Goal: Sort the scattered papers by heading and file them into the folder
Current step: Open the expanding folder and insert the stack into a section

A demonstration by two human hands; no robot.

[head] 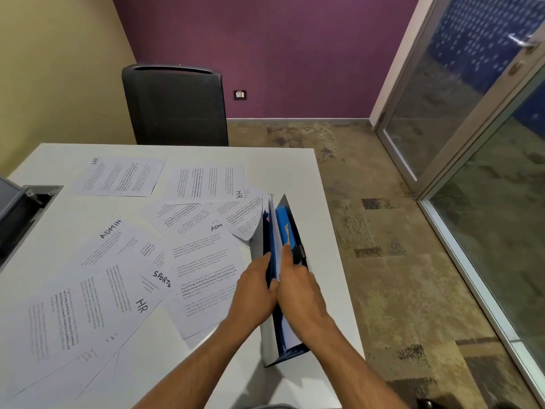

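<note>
Your left hand (253,287) and right hand (298,286) are gripping the upright blue folder (290,231), fingers curled, its long axis running away from you along the worktop (295,169).

A single wide-angle view, worn on the person's head, looks forward and steeply down over both forearms. The left hand (255,286) and right hand (298,286) sit close below the lens, just under the frame's middle. Left of the hands spreads the white rectangular table (298,169). Beyond the hands stands a black mesh-backed office chair (175,106) against a purple wall (280,48). Right of the hands, the glass door (460,113) bows with lens distortion.
</note>
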